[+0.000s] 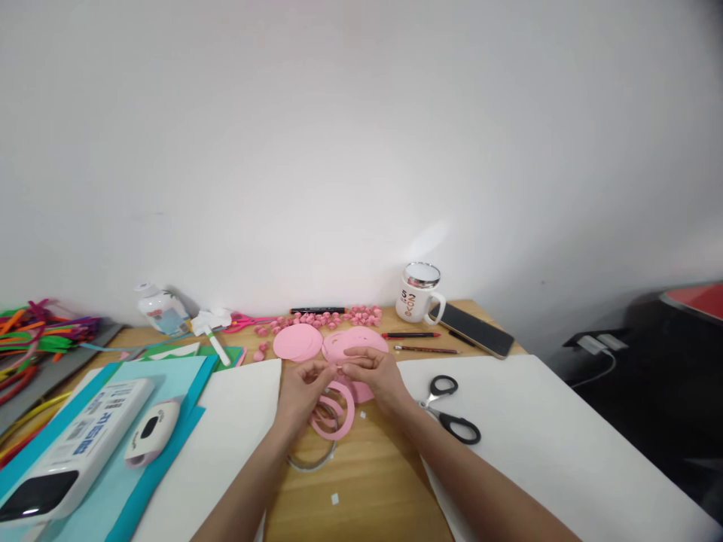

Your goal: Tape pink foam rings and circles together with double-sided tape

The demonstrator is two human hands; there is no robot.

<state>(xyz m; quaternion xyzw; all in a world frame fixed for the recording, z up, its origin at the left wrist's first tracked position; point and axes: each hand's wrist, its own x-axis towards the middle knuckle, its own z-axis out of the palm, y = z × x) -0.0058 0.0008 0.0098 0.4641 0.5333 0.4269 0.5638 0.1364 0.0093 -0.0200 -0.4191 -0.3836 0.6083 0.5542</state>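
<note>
My left hand (300, 390) and my right hand (384, 380) meet above the middle of the table. Fingers of both are pinched together on a curling pink paper strip (349, 414). Its loops hang down below my fingertips; the end between them is mostly hidden. Just beyond my hands lie pink paper circles (297, 342), with more partly covered by my right hand. A roll of tape (309, 467) lies under the strip. Small rolled pink paper pieces (324, 321) are heaped along the wall. To the right, black-handled scissors (446, 410) rest on white paper (536, 436).
A white mug (419, 293) and a phone (477, 329) stand and lie at the back right, near pens (411, 335) and a pencil (428, 349). On the left are blue sheets (186, 384), a white device (79, 444), a white bottle (162, 309) and colourful pipe cleaners (42, 339).
</note>
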